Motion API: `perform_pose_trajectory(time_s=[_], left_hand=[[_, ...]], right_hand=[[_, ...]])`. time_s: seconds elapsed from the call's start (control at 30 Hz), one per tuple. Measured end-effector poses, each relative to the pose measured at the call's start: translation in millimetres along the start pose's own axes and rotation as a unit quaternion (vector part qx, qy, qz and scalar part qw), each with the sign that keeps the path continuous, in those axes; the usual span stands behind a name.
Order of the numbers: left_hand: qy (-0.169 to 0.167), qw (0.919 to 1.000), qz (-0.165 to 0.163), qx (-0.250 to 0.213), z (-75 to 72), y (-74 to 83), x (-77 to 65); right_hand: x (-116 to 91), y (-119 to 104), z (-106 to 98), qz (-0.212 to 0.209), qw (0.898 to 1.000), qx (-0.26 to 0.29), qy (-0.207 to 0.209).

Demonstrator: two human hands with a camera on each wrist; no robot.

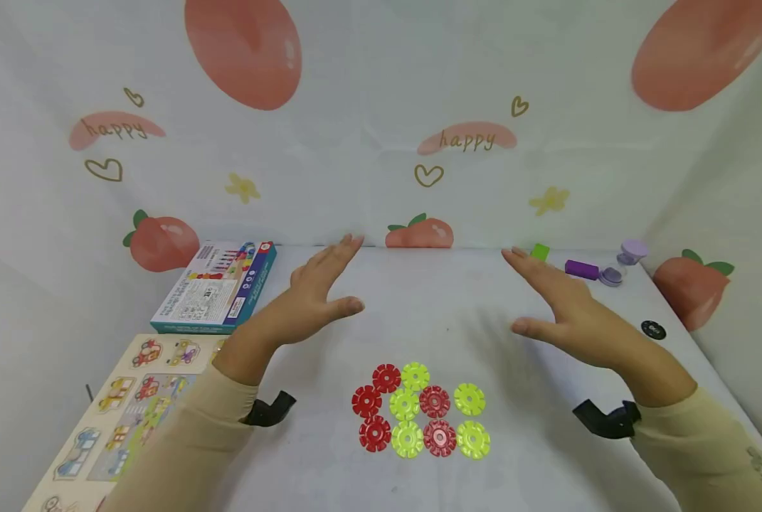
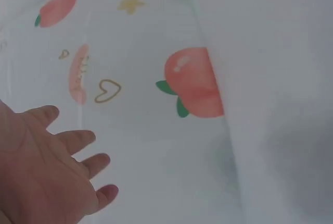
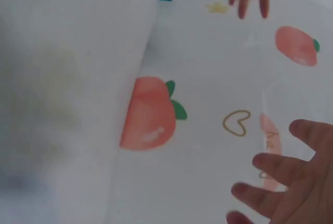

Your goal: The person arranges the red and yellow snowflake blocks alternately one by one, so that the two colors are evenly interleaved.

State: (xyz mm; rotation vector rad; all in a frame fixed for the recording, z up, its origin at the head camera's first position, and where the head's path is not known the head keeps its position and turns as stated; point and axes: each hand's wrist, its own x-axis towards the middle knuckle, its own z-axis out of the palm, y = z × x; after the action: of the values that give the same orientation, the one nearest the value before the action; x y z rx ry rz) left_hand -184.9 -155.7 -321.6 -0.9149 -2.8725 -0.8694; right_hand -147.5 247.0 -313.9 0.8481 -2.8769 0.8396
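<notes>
Both hands are raised above the white table, apart from each other, palms facing inward. My left hand (image 1: 307, 295) has its fingers extended and thumb spread, with nothing held; its spread fingers (image 2: 78, 140) also show in the left wrist view. Likewise, my right hand (image 1: 563, 306) holds nothing, its fingers (image 3: 281, 169) straight and spread in the right wrist view. On the table between and nearer than the hands lie several flat notched discs in rows, red discs (image 1: 366, 402) to the left and middle, yellow-green discs (image 1: 473, 439) among them and to the right.
At left, a boxed toy set (image 1: 210, 291) lies behind a wooden picture puzzle board (image 1: 118, 405). Toward the back right are a green block (image 1: 539, 252), a purple cylinder (image 1: 581, 269) and a small sand timer (image 1: 611, 275). A black round piece (image 1: 653, 329) lies near the right edge.
</notes>
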Motion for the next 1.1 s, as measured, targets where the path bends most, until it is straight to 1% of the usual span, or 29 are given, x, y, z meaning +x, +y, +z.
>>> perform_pose_trajectory(time_s=[0.07,0.13,0.2,0.27,0.33,0.4,0.43,0.47,0.5,0.53,0.57,0.63,0.7,0.73,0.8,0.87,0.9,0.97,1.03,1.1], left_hand=[[0.007,0.9983,0.002,-0.058,6.4,-5.1,-2.7],[0.015,0.9937,0.0,-0.111,16.3,-10.9,-6.1],[0.02,0.9861,0.003,-0.165,29.3,-18.4,-8.7],[0.017,0.9761,0.007,-0.217,44.7,-26.2,-11.1],[0.001,0.9643,0.008,-0.265,61.6,-33.4,-13.3],[-0.027,0.9535,0.002,-0.3,77.6,-38.6,-16.2],[-0.039,0.9494,-0.004,-0.312,84.7,-40.2,-17.4],[-0.049,0.9485,-0.01,-0.313,91.6,-41.7,-18.5],[-0.057,0.9494,-0.016,-0.308,97.8,-43.0,-19.7],[-0.064,0.9511,-0.02,-0.302,103.2,-43.9,-20.8],[-0.068,0.9559,-0.024,-0.285,107.8,-44.4,-21.6],[-0.077,0.968,-0.03,-0.237,115.0,-45.0,-22.8],[-0.088,0.9813,-0.025,-0.17,120.9,-45.7,-23.3],[-0.093,0.9855,-0.022,-0.14,123.1,-45.3,-23.2],[-0.095,0.991,-0.018,-0.092,126.9,-43.6,-22.4],[-0.091,0.9937,-0.018,-0.063,129.2,-40.3,-21.5],[-0.087,0.9943,-0.022,-0.059,129.9,-38.3,-21.3],[-0.079,0.9939,-0.034,-0.069,129.2,-33.4,-20.9],[-0.07,0.9917,-0.052,-0.094,128.8,-31.3,-21.0],[-0.051,0.9873,-0.07,-0.134,128.3,-32.6,-20.4]], right_hand=[[2.3,2.5,7.9,-0.022,0.997,0.069,0.003],[5.2,4.5,18.5,-0.044,0.991,0.129,0.006],[8.8,5.5,32.1,-0.061,0.983,0.175,0.004],[13.1,6.3,48.1,-0.074,0.974,0.215,-0.004],[17.0,6.6,66.7,-0.075,0.965,0.25,-0.018],[19.5,7.5,86.9,-0.071,0.954,0.288,-0.035],[20.6,8.3,97.0,-0.065,0.949,0.304,-0.043],[21.6,8.8,107.0,-0.055,0.946,0.315,-0.053],[22.3,9.3,116.6,-0.047,0.944,0.32,-0.062],[23.0,9.5,125.7,-0.034,0.945,0.318,-0.07],[23.7,9.2,134.0,-0.023,0.947,0.311,-0.077],[25.5,6.9,148.1,-0.002,0.958,0.275,-0.085],[27.0,3.1,159.0,0.012,0.97,0.226,-0.087],[27.2,0.7,163.2,0.018,0.976,0.199,-0.086],[27.2,-3.3,169.6,0.022,0.984,0.158,-0.076],[26.8,-6.2,173.6,0.027,0.989,0.128,-0.068],[26.6,-7.0,175.2,0.028,0.99,0.122,-0.065],[26.0,-8.3,175.2,0.029,0.989,0.131,-0.055],[26.1,-8.8,174.6,0.035,0.987,0.145,-0.052],[26.0,-9.4,173.3,0.044,0.985,0.161,-0.05]])
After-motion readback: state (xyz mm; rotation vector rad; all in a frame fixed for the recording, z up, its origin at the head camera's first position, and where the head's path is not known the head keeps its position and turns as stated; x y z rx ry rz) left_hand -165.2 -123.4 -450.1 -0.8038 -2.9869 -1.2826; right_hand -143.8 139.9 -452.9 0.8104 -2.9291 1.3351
